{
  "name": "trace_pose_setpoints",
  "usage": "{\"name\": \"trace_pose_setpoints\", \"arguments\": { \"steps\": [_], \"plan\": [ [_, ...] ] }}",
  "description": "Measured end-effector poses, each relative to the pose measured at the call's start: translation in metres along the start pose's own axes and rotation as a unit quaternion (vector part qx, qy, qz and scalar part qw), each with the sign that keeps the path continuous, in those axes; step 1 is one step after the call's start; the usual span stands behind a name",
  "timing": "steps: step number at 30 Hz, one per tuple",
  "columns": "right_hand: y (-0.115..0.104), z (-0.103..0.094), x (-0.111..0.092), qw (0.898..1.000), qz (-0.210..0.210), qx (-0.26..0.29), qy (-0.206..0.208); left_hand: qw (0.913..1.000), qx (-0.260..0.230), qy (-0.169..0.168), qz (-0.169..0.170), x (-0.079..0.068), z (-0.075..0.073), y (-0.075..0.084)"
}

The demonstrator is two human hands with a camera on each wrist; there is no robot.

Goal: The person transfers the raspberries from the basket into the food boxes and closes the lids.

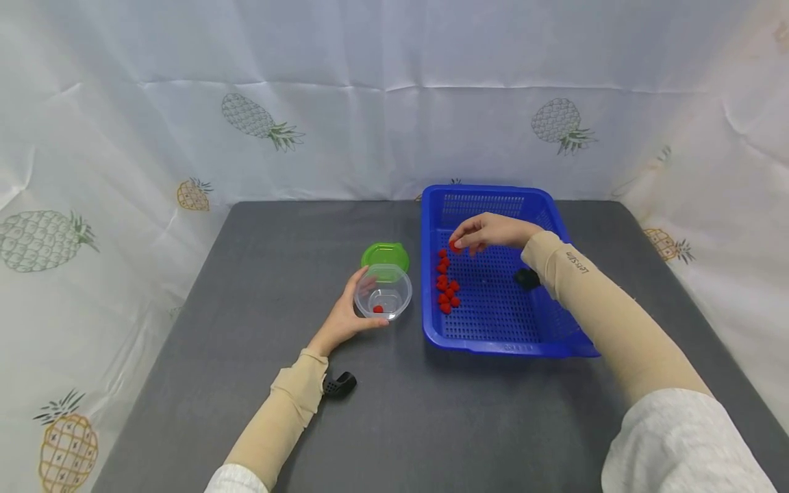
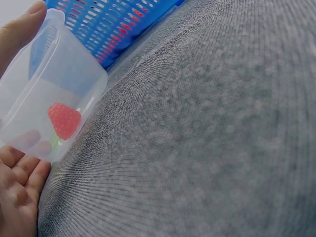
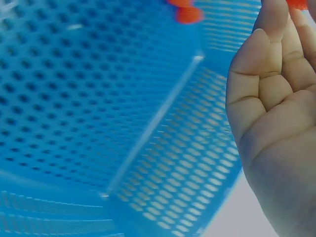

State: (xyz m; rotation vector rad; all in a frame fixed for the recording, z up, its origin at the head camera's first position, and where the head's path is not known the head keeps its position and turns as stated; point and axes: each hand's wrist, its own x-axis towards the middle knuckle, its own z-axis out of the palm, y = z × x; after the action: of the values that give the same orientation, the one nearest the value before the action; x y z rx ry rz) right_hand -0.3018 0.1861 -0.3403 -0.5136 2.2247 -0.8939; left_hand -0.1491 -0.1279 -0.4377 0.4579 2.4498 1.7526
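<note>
My left hand (image 1: 342, 320) grips a clear plastic container (image 1: 401, 301), thumb on the near side and fingers around the far left. One raspberry (image 2: 64, 121) lies at the bottom of the container. Over the left part of a blue plastic basket (image 1: 433, 330), my right hand (image 1: 493, 231) pinches another raspberry (image 1: 455, 245) between thumb and fingertips. In the right wrist view, only a red edge of that raspberry (image 3: 297, 4) shows at the top. Several more raspberries (image 1: 445, 308) lie along the basket's left side.
Just behind the container is a round green lid (image 1: 385, 253), partly seen through the clear wall. The basket's raised sides stand right of the container on the dark grey table (image 1: 259, 294). A pineapple-patterned white cloth (image 1: 370, 150) hangs behind and at both sides.
</note>
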Motion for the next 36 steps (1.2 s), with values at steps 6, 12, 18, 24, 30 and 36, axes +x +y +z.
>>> {"name": "trace_pose_setpoints", "arguments": {
  "steps": [6,12,18,24,30,36],
  "plan": [
    [-0.024,-0.005,-0.002,0.998,-0.045,0.042,0.024,1.0,0.0,-0.005,-0.008,0.001,-0.001,0.002],
    [-0.044,0.0,0.001,0.991,-0.095,0.087,0.034,0.9999,-0.002,-0.005,-0.011,0.0,-0.001,0.003],
    [-0.059,0.014,0.012,0.98,-0.135,0.138,0.041,0.9999,-0.004,-0.007,-0.01,0.0,-0.002,0.002],
    [-0.067,0.029,0.03,0.961,-0.172,0.208,0.05,0.9999,-0.004,-0.009,-0.006,0.005,-0.003,0.002],
    [-0.076,0.047,0.051,0.949,-0.203,0.242,0.02,0.9999,0.0,-0.012,-0.007,0.005,-0.003,0.002],
    [-0.08,0.062,0.062,0.952,-0.204,0.226,0.0,0.9998,-0.001,-0.015,-0.009,0.0,-0.002,0.001]
  ]
}}
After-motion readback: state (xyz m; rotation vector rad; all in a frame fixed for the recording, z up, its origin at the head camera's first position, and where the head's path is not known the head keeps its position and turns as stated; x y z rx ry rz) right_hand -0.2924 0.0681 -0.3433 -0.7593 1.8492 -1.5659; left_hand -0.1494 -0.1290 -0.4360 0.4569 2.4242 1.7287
